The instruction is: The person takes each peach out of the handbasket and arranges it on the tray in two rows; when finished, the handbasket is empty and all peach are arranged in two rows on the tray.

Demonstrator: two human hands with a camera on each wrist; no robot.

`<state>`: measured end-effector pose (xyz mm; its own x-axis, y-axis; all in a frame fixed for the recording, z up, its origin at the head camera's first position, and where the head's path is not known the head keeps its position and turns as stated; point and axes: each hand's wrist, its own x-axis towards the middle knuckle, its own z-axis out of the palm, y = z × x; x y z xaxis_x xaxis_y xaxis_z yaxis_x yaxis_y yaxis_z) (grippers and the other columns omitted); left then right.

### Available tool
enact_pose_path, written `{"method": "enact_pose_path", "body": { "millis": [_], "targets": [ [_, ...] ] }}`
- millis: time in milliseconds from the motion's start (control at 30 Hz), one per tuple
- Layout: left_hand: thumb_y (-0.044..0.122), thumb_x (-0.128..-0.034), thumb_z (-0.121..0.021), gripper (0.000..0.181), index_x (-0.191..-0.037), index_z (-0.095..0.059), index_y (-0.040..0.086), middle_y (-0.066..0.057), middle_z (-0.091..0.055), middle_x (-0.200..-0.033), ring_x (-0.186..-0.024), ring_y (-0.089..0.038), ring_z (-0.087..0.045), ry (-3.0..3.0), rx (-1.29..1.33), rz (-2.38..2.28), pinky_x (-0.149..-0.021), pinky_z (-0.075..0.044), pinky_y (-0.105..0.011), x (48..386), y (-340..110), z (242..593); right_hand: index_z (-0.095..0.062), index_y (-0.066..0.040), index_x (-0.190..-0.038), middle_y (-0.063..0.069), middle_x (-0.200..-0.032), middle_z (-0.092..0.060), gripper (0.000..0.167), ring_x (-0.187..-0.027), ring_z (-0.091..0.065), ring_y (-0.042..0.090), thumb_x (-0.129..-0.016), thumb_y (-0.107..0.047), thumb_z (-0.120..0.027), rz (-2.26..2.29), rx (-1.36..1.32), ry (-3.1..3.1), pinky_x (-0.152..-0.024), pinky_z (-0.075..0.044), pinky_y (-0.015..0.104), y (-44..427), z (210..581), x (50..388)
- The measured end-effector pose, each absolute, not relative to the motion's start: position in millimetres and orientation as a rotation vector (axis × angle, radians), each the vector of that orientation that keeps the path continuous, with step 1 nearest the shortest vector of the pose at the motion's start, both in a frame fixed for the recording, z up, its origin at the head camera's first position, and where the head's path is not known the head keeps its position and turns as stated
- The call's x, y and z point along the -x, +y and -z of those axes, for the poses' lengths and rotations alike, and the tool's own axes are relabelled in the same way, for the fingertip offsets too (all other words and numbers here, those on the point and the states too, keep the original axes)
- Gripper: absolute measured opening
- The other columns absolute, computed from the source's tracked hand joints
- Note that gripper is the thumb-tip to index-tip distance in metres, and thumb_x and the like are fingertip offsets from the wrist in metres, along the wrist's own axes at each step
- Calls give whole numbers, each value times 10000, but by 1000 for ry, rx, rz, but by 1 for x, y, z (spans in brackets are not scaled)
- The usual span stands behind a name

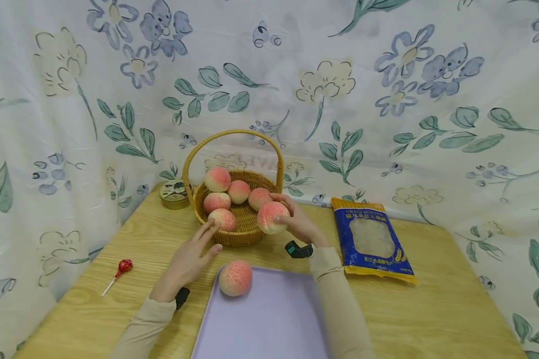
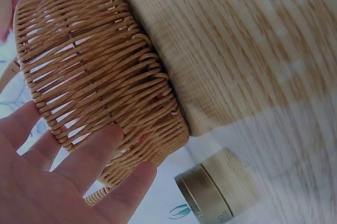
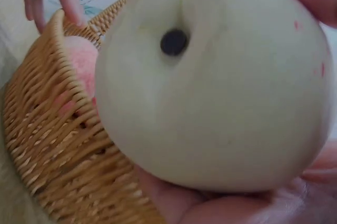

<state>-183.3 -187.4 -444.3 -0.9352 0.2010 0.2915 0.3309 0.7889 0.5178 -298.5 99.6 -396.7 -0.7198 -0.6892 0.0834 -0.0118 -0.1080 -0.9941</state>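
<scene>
My right hand [image 1: 302,224] grips a pink-and-cream peach [image 1: 273,218] at the right front of the wicker basket [image 1: 238,240]. Close up in the right wrist view, the peach's pale underside [image 3: 221,92] shows a dark round spot, with fingers and thumb around it. At the basket's left front, my left hand [image 1: 189,260] has its fingers extended along the rim, close to a peach [image 1: 224,219] inside. The left wrist view shows the fingers spread against the woven side [image 2: 89,71]. Several more peaches lie in the basket. Another peach [image 1: 235,277] sits in the upper left corner of a lilac tray [image 1: 269,319].
Left of the basket stands a round gold tin [image 1: 175,195]. A red lollipop [image 1: 125,266] lies on the wooden table [image 1: 440,299] at the left. To the right is a blue-and-yellow pasta bag [image 1: 372,239]. The basket's tall handle [image 1: 233,132] arches above it, before a floral curtain.
</scene>
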Motion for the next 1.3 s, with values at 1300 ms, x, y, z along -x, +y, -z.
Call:
{"method": "enact_pose_path", "body": {
  "millis": [1300],
  "targets": [
    [438, -1020, -424, 593, -1504, -361, 102, -145, -289, -1579, -1174, -512, -546, -2762, 411, 843, -919, -435, -642, 184, -186, 442, -421, -137, -1405, 75, -1422, -453, 811, -1148, -535, 73, -707, -51, -825, 1097, 1025, 1983, -949, -469, 226, 94, 448, 245]
  ]
}}
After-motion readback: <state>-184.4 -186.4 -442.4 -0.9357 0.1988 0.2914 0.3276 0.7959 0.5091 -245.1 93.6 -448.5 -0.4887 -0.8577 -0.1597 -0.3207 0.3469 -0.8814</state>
